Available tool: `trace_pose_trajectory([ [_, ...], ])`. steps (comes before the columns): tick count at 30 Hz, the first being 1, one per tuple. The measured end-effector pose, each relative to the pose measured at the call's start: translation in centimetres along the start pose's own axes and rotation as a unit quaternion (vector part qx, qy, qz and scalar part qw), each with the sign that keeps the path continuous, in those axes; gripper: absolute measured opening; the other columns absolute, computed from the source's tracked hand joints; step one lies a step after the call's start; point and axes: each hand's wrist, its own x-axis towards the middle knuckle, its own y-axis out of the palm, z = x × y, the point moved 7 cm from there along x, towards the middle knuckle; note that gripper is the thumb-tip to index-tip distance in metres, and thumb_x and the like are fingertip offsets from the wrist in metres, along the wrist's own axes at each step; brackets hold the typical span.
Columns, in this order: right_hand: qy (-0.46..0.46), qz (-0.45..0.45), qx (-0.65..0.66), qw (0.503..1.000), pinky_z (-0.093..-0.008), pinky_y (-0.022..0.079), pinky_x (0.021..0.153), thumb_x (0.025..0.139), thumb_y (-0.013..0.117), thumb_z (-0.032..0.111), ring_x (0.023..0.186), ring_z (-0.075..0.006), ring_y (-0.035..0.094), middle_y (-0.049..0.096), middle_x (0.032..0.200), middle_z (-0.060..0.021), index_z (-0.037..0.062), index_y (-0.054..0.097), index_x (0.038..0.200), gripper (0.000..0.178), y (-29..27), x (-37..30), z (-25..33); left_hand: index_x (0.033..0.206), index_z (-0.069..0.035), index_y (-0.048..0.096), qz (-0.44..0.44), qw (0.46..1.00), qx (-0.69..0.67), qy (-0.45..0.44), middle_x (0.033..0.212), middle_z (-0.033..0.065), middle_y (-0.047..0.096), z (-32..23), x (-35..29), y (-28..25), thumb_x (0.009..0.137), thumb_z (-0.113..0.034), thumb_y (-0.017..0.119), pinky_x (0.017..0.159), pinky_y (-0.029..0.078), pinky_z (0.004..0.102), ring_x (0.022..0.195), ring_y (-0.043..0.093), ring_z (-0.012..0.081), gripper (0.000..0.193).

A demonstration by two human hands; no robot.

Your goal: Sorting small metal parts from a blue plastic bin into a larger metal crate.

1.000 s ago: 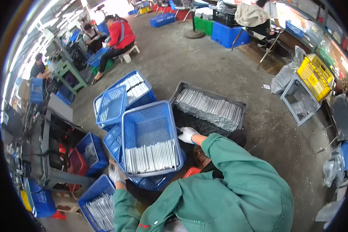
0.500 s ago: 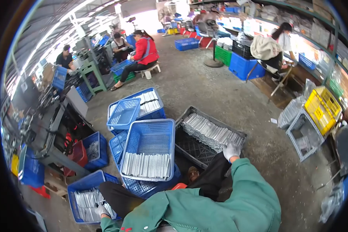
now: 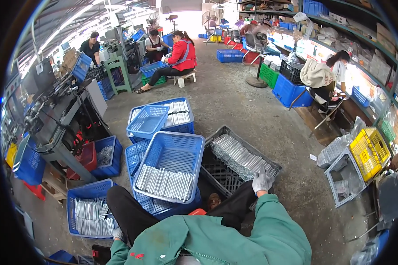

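Observation:
My right hand (image 3: 262, 181), in a pale grey glove, is beside my right knee with fingers stretched out at the near end of a row of silver metal rods (image 3: 238, 152). Those rods lie stacked in a black plastic crate (image 3: 220, 174). My left hand (image 3: 118, 233), also gloved, is low beside my left thigh, near the right side of a blue crate (image 3: 71, 213) of metal rods (image 3: 92, 217); its fingers are mostly hidden. Between my knees and the stack ahead, a tilted blue basket (image 3: 174, 150) holds a row of similar rods (image 3: 164, 182).
Behind the tilted basket, another blue crate (image 3: 191, 126) holds rods under a smaller blue basket (image 3: 149, 120). A metal workbench (image 3: 64, 148) stands at left. A yellow crate (image 3: 369, 151) rests on a grey frame (image 3: 346, 181) at right. Several people sit working farther off.
My left hand has left the rods in the lower-left crate and come back beside my thigh. My right hand stays by the black crate's rods. The view has shifted slightly.

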Motion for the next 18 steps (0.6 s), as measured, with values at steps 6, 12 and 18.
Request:
trace_pose_trajectory([
  [6,0.002,-0.001,0.004,1.000,-0.0472,0.040,0.100,0.092,0.056,0.027,0.096,-0.0350,0.066,0.067,0.112,-0.0160,0.0208,0.049,0.142,0.051,1.1,0.1,-0.5,0.112,-0.003,0.069,0.021,0.998,-0.042,0.040,0.106,0.0148,0.071,-6.8,2.7,3.9,0.092,-0.039,0.059,0.079,0.051,0.0385,0.095,0.067,0.0290,0.043],
  [12,0.004,0.015,0.004,1.000,-0.0492,0.043,0.095,0.092,0.057,0.025,0.094,-0.0344,0.065,0.067,0.104,-0.0158,0.0154,0.047,0.142,0.052,-0.1,-1.0,0.2,0.116,-0.004,0.067,0.034,0.996,-0.069,0.054,0.110,0.0146,0.070,-10.4,1.7,5.1,0.093,-0.037,0.058,0.082,0.051,0.0380,0.097,0.067,0.0290,0.042],
  [18,-0.025,-0.036,-0.028,0.999,-0.0472,0.047,0.089,0.093,0.055,0.028,0.086,-0.0357,0.067,0.070,0.098,-0.0161,0.0134,0.051,0.141,0.050,1.5,0.0,-1.0,0.119,-0.004,0.066,0.046,0.999,-0.010,-0.015,0.114,0.0145,0.069,-1.4,-7.5,-1.6,0.094,-0.035,0.057,0.084,0.051,0.0374,0.100,0.066,0.0290,0.041],
])
